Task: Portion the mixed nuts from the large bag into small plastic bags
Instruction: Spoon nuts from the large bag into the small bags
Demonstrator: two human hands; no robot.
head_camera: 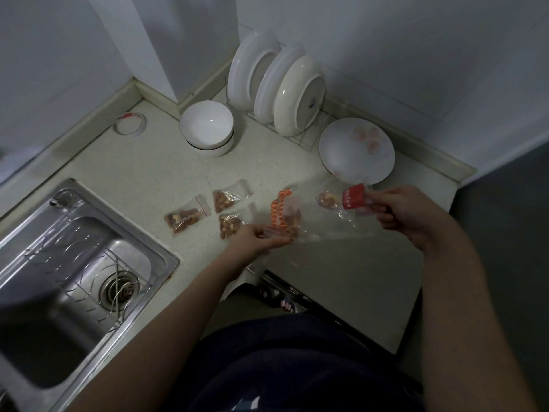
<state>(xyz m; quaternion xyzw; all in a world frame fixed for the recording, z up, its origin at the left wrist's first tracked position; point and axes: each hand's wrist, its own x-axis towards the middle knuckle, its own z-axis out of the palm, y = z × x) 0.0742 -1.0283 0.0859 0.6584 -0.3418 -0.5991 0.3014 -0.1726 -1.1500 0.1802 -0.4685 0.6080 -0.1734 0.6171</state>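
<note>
The large bag (326, 224) hangs in the air over the middle of the counter (160, 173), stretched between both hands and tilted down toward the person's left. The right hand (407, 217) pinches the upper end at the red label (353, 198), thumb against curled fingers. The left hand (258, 237) grips the lower end beside the orange patterned strip (279, 214), fingers curled under. Whether it also holds a small bag open there I cannot tell, since clear film blurs into clear film. Mixed nuts (326, 200) sit in a clump near the label, with more by the strip. Three filled small bags (227, 200) lie flat between the sink (74, 233) and the left hand, toward the counter's front edge. The film looks thin, limp and slippery, and the load is likely light but loose, so the nuts will probably slide in a rush once the slope steepens. The sensible holds seem to be the stiffer label end and the printed strip, with the lower mouth pinched narrow to meter the flow.
</note>
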